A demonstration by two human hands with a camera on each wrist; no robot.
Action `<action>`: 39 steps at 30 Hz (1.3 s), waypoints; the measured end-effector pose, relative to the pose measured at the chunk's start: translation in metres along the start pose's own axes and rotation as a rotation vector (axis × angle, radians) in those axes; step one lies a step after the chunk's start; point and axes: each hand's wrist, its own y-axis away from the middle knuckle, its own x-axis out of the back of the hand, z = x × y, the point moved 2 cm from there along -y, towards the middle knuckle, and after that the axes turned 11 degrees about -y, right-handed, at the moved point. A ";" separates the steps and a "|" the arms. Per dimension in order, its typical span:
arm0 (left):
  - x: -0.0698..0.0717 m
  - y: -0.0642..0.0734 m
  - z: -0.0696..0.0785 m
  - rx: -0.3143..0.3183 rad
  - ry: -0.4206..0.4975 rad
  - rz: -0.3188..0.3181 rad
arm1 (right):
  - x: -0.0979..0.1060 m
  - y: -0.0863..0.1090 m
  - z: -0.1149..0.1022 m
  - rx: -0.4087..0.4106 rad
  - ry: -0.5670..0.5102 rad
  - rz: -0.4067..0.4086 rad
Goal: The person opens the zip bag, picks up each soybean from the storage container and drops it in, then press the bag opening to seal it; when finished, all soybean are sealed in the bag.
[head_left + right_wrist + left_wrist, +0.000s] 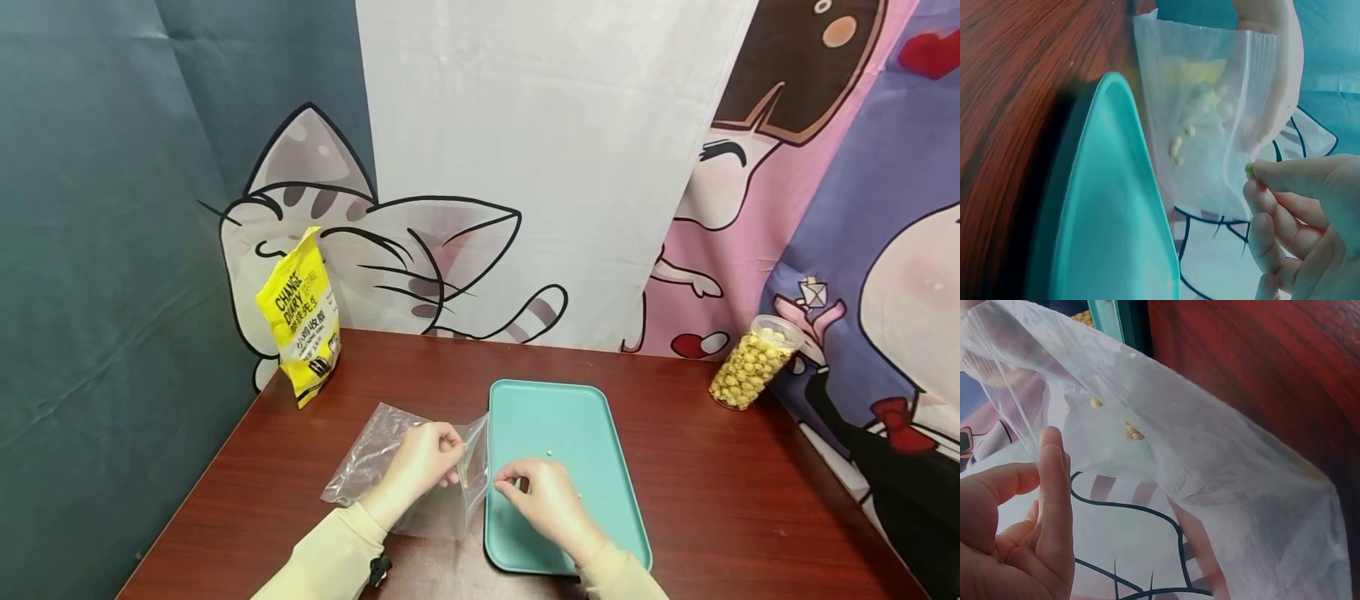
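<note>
My left hand (420, 458) pinches the rim of a clear zip-lock bag (371, 454), whose mouth faces right and stands parted. Several pale yellow soybeans (1176, 147) lie inside, seen through the plastic in both wrist views. Between thumb and index finger my right hand (546, 498) pinches a single soybean (1249, 169), close by the bag's mouth. Below that hand is a turquoise tray (551, 417). A soybean (549, 452) sits on the tray's surface, and another (579, 496) shows right beside the right hand.
At the back left of the dark red wooden table (420, 367) stands a yellow snack bag (303, 321). A clear jar of popcorn (753, 367) stands at the back right. Printed curtains (555, 167) hang behind the table.
</note>
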 end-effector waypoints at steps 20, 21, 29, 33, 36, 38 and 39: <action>0.002 0.000 0.002 -0.009 0.017 -0.005 | -0.014 -0.014 -0.008 0.024 0.039 0.036; 0.002 0.000 0.002 -0.006 0.018 -0.004 | -0.014 -0.014 -0.007 0.029 0.037 0.043; 0.002 0.001 0.001 0.001 0.025 0.002 | -0.008 -0.012 -0.001 0.097 0.009 0.090; 0.003 0.002 0.001 0.010 0.023 0.000 | -0.002 -0.008 0.004 0.058 -0.021 0.077; 0.003 0.002 0.000 0.012 0.016 -0.001 | 0.003 -0.005 0.010 0.004 -0.040 0.056; 0.004 0.002 0.000 0.009 0.010 -0.002 | 0.007 -0.002 0.015 -0.034 -0.047 0.041; 0.004 0.002 0.000 0.008 0.008 -0.002 | 0.008 -0.001 0.018 -0.051 -0.047 0.035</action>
